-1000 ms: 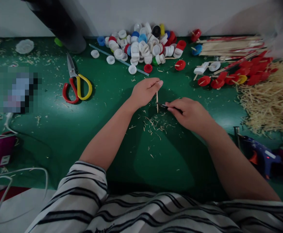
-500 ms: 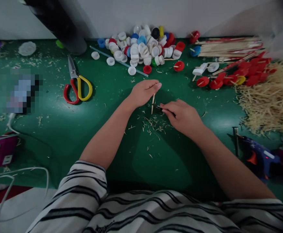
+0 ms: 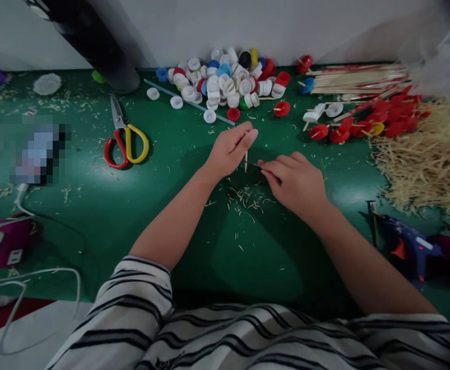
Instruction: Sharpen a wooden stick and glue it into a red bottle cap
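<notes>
Near shavings, L hand w/ stick, R hand w/ blade

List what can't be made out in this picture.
Stick: upper end, head view, hidden by the left hand.
Thin tool: held part, head view, hidden by the right hand.
Phone-like device: details, head view, blurred by pixelation.
Purple box: left side, head view, cut off by the picture's left edge.

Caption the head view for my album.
Left hand holds a wooden stick, right hand a thin tool, near shavings.
</notes>
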The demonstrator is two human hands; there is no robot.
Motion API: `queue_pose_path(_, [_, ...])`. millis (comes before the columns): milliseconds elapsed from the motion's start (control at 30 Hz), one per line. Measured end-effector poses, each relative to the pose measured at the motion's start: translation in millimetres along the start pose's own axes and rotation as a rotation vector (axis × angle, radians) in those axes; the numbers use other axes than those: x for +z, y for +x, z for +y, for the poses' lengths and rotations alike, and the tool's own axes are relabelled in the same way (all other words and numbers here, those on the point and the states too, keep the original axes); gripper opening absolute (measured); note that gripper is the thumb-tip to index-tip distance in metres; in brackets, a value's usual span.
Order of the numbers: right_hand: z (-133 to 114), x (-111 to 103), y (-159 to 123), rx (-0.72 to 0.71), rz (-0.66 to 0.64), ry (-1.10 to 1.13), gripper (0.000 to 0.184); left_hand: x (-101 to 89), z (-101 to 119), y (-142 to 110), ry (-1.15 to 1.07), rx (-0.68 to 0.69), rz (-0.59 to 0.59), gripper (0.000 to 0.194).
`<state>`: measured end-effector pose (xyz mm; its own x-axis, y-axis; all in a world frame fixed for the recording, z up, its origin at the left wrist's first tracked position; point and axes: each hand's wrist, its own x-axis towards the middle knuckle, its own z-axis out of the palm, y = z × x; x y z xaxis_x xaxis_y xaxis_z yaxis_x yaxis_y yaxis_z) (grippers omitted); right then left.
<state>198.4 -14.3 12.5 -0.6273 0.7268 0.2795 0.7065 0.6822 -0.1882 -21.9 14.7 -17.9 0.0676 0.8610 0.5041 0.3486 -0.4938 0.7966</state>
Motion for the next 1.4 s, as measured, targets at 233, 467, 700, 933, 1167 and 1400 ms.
queue_pose_path(233, [1.0,5.1,-2.2,0.039,-0.056,0.020,0.040,1.1,0.4,-1.2,0.036,0.062,0.007,0.051])
queue_pose_path(467, [-1.0,3.1,-0.7,0.037,-0.094,0.015,0.043,2.3,-2.5,-1.4,0.016,0.048,0.009,0.050])
queue_pose_path(700, [-7.3,2.1,-6.7,0.041,-0.275,-0.126,0.040,1.7,-4.0,-0.9,-0.002,0.056,0.000,0.053])
queue_pose_path(933, [-2.6,5.8,-5.9,0.037,-0.165,-0.087,0.041,2.3,-4.1,-0.6,-0.022,0.036,-0.018,0.053])
queue_pose_path(1167, [1.6,8.0,0.0,0.020,-0.025,-0.023,0.040,1.3,-2.6,-0.6,-0.002,0.014,-0.095,0.056])
queue_pose_path(1400, [7.6,11.0,-0.5,0.012,-0.058,0.114,0.037,3.2,-7.7,-0.8,-0.031,-0.013,-0.086,0.058])
